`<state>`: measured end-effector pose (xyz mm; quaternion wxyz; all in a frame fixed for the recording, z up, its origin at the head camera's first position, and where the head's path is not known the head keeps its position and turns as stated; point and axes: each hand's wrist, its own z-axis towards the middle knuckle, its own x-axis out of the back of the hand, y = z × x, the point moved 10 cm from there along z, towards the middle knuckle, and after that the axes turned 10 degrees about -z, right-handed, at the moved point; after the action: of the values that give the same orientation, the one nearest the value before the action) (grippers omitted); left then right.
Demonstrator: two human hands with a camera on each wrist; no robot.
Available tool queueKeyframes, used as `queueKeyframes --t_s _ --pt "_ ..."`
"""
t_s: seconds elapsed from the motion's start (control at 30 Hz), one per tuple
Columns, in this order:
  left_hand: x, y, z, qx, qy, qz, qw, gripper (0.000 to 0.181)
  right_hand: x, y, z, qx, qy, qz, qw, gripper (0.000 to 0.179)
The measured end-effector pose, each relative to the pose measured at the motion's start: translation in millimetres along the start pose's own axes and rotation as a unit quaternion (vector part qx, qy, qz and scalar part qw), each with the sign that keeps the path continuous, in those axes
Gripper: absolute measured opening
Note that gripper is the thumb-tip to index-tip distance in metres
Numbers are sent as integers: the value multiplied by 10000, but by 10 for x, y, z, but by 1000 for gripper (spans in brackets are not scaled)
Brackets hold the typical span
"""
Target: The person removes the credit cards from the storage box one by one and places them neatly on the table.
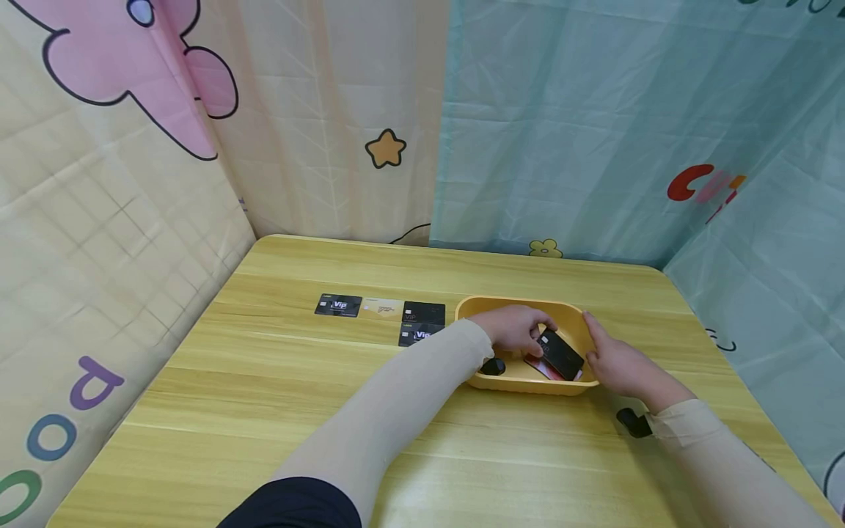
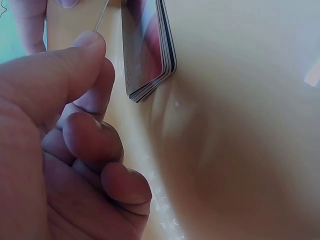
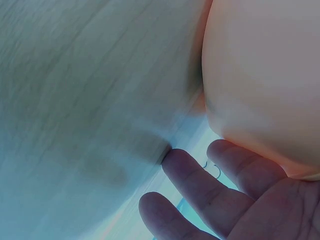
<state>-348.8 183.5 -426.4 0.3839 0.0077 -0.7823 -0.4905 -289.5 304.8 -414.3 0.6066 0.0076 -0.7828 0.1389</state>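
Card stack [image 2: 142,45], layered edges [image 2: 167,45], left-wrist view only

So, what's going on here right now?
A person's left hand pinches a card, apparently the black card, inside the yellow basket, with a stack of cards close by in there. Their right hand rests against the basket's right end. Left of the basket, four cards lie laid out on the wooden table.
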Motion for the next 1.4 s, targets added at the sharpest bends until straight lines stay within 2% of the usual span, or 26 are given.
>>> queueKeyframes --t_s 0.23,0.5,0.87,1.13,1.4 --pt "-10 14 -12 32 -10 -55 10000 52 -4 6 7 -5 -159 -79 9998 75" --pt "-46 31 -19 113 -78 -175 9998 53 123 -31 22 178 -260 -412 9987 76" --pt "-55 43 8 12 -189 127 9997 54 57 27 37 244 -401 -42 9989 79" --pt "-49 28 45 -33 -181 553 9983 54 105 1 107 262 185 117 9994 72" --pt "-36 27 33 60 -98 534 9985 55 88 -19 106 390 236 -213 9987 75"
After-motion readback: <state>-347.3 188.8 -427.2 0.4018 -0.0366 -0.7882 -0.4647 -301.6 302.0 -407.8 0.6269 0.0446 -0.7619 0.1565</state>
